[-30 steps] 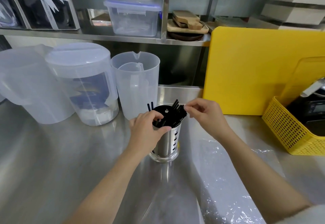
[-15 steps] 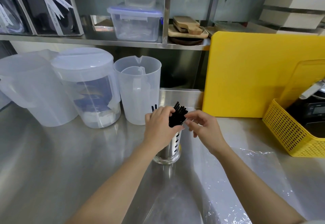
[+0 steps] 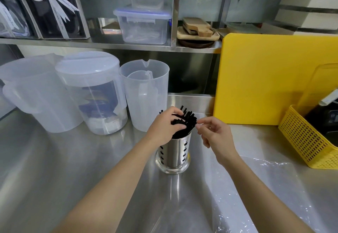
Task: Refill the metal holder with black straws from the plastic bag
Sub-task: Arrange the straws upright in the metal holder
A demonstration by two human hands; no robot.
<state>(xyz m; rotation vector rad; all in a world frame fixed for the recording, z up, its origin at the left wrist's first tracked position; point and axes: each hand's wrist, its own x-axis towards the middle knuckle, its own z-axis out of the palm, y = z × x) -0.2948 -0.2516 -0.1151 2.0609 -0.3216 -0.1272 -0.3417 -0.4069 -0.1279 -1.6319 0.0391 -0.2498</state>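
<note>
A perforated metal holder (image 3: 175, 155) stands upright on the steel counter, packed with black straws (image 3: 186, 121) whose tops fan out to the right. My left hand (image 3: 164, 128) lies over the straw tops, fingers curled around the bunch. Just right of the straws, my right hand (image 3: 215, 135) has thumb and forefinger pinched at the outermost tips; whether they grip one is unclear. A clear plastic bag (image 3: 265, 187) lies flat on the counter under my right forearm.
Three translucent plastic pitchers (image 3: 91, 93) stand at the left behind the holder. A yellow cutting board (image 3: 265, 79) leans at the right, with a yellow basket (image 3: 309, 141) beside it. A shelf (image 3: 109, 44) above carries clear lidded boxes and wooden boards.
My left hand has moved from the holder's rim up onto the straw tops and closed around them. My right hand has drawn in close to the straws.
</note>
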